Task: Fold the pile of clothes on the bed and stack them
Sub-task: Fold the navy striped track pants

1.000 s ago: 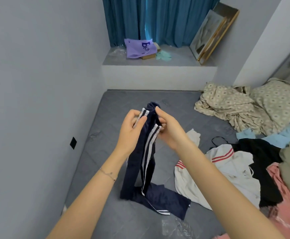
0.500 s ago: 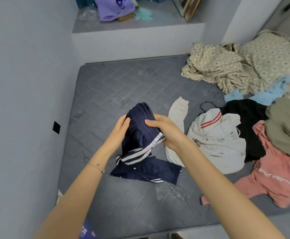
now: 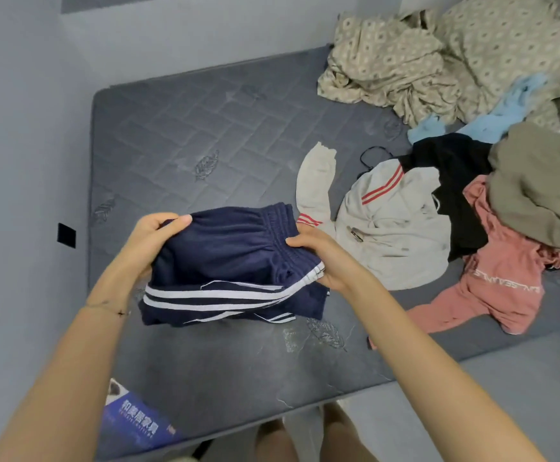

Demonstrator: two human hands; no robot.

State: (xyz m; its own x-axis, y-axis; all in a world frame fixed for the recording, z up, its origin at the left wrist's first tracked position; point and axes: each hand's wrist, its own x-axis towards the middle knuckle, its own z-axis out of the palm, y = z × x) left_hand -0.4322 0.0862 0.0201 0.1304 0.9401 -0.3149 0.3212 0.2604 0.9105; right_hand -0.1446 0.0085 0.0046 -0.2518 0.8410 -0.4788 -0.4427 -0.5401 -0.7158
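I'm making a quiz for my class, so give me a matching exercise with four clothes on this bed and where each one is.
Things:
1. navy track pants
2. white jacket
3. pink garment
4. light blue garment

Places:
A. spread beside the right hand
B. far side, by the patterned bedding
C. held in both hands
D. near edge, under the olive garment

Pairs: 1-C, 2-A, 3-D, 4-B

You face a grey quilted mattress (image 3: 238,128) against a pale blue-grey wall (image 3: 22,128); a black wall plate (image 3: 66,235) sits left of your fingers, grey floor (image 3: 471,411) below-right.
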